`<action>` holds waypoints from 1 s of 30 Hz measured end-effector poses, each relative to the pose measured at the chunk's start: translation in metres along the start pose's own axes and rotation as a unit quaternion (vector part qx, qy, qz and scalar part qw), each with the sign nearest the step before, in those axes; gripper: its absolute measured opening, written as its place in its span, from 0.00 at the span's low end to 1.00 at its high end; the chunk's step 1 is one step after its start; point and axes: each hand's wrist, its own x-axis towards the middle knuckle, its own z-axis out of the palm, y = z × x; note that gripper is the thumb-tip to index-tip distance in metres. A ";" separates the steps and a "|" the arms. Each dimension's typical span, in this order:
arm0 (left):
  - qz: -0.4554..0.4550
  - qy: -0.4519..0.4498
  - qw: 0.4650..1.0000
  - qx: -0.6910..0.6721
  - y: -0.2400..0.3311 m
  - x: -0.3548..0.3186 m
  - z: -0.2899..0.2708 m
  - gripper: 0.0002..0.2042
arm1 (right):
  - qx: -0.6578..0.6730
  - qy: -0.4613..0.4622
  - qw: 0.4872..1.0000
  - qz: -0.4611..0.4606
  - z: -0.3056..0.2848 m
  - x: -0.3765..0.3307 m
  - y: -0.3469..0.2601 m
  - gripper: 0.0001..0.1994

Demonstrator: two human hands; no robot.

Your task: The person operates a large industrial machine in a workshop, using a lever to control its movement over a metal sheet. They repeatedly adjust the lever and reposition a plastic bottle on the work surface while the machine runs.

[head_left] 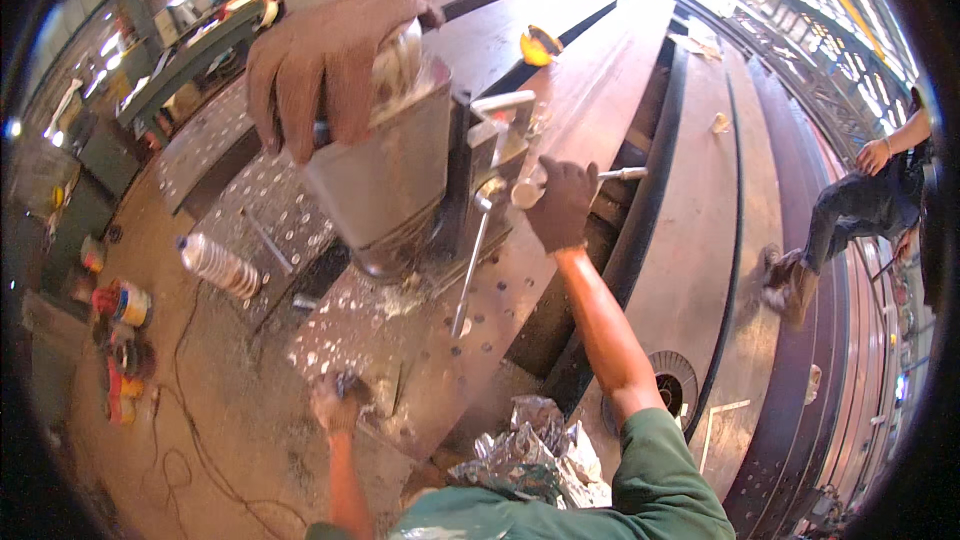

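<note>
Plate (445, 375) beneath machine (385, 190), long workshop beams (690, 200) alongside

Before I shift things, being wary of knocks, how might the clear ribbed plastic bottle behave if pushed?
The bottle would probably tip or roll, being slim and round; its thin-looking, ribbed plastic would likely flex when gripped.

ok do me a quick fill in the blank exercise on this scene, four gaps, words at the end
1. The right hand, at the machine, wears a brown ____.
2. In the picture, the bottle is to the ____ of the machine.
3. The sleeve on the right arm is coloured ____.
4. The crumpled foil close to the person's body is coloured ____.

Missing words: glove; left; green; silver.
</note>
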 end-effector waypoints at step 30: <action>-0.184 0.127 0.963 0.152 -0.029 -0.068 -0.059 0.10 | 0.017 -0.072 0.996 0.046 -0.008 -0.008 -0.011 0.36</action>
